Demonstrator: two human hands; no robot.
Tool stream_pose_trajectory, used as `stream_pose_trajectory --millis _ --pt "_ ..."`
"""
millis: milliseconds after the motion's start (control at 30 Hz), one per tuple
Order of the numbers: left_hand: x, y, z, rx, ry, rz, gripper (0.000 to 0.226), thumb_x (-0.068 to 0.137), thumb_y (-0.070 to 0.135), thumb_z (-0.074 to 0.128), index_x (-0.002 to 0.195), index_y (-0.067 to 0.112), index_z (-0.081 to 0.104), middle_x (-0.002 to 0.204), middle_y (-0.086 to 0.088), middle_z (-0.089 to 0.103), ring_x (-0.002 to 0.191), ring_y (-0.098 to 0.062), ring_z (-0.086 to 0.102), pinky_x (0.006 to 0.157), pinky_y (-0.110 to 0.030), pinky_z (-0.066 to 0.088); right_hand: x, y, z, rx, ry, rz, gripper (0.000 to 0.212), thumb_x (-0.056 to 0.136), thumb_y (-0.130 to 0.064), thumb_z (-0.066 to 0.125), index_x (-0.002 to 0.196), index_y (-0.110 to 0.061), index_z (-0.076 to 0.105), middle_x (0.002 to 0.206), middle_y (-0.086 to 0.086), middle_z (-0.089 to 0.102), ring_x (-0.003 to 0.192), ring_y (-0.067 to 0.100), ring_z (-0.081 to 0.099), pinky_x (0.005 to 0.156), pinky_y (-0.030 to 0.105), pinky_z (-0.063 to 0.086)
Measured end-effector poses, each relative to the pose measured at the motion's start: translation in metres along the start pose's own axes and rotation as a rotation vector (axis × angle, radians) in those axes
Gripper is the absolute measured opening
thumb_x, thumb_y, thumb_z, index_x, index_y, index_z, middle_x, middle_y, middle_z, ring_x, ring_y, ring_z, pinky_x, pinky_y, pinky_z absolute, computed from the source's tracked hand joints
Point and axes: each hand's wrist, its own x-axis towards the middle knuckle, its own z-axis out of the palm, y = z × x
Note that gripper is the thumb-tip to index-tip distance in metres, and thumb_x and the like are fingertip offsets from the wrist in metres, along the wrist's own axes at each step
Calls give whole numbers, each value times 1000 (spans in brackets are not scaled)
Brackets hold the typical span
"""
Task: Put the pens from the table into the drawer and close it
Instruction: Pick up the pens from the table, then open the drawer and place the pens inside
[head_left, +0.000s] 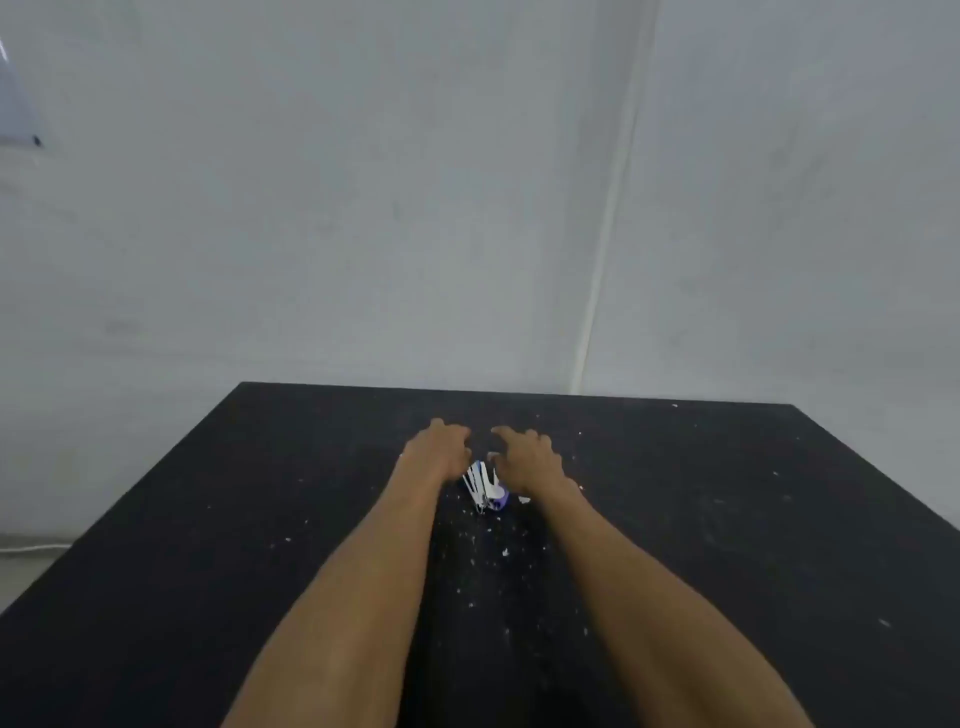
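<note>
A small bunch of white and blue pens (484, 488) lies on the black table (727, 519), near its middle. My left hand (435, 448) rests just left of the pens, fingers curled down toward the tabletop. My right hand (525, 455) is just right of them, fingers spread and bent over the far ends of the pens. Both hands flank the bunch; the frame is blurred, so I cannot tell whether either hand grips a pen. No drawer is in view.
White specks and small scraps (505, 552) are scattered over the tabletop near the pens. A pale wall (363, 208) stands behind the table, with a white conduit (605, 249) running down it at the right.
</note>
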Motion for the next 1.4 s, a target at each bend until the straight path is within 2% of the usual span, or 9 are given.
stream_pose_trajectory --millis 200,533,733,833,933,1033,1100,1233,1400 --pt "-10 5 43 -45 -6 17 32 99 29 47 128 20 55 138 -18 40 114 -41 57 96 -48 46 -7 15 39 42 40 -9 39 95 -34 39 117 -19 67 128 22 60 125 41 48 104 48 41" --pt "-9 8 45 -134 31 -22 41 86 22 68 123 11 53 129 -18 48 111 -37 57 93 -43 49 -7 18 30 192 115 110 31 75 -39 68 79 -10 76 80 8 76 81 23 70 75 34 58" --pt "-12 11 50 -210 89 -148 44 80 17 75 117 5 55 121 -17 56 107 -34 61 87 -41 53 -11 17 29 153 80 199 63 69 -42 74 121 -11 58 122 13 60 115 34 57 92 43 53" --pt "-12 11 51 -428 141 -244 36 77 15 79 106 3 61 112 -17 63 94 -28 64 76 -35 54 -10 23 29 117 69 236 45 72 -34 77 107 -10 64 112 11 66 102 30 65 83 39 56" --pt "-11 14 52 -666 112 -317 39 73 16 79 106 -2 65 107 -16 67 93 -27 67 67 -31 52 -13 33 25 461 157 285 26 77 -30 68 81 -5 67 84 11 69 79 25 65 74 37 57" --pt "-13 25 50 -955 37 -358 45 69 18 68 109 -3 64 110 -17 68 95 -30 69 74 -33 57 -23 41 13 1200 105 480 22 81 -26 57 84 -4 62 81 11 64 74 21 59 67 34 50" --pt "-14 38 50 -1135 -75 -330 32 73 17 53 98 0 62 95 -16 69 81 -28 71 71 -34 57 -29 52 5 1410 57 517 18 82 -21 57 91 -5 58 78 11 58 68 18 55 59 30 48" --pt "-23 94 55 -1224 -206 -189 21 80 14 38 82 6 58 68 -11 56 54 -20 53 51 -29 42 -48 95 -5 1021 308 486 33 84 -24 70 107 -2 64 85 13 70 62 17 63 49 27 50" --pt "-36 174 87 -956 -118 15 34 99 31 39 102 7 61 73 -6 57 59 -19 51 55 -31 40 -95 172 -32 711 580 476 18 85 -26 66 85 -10 58 93 16 71 81 29 72 72 39 60"
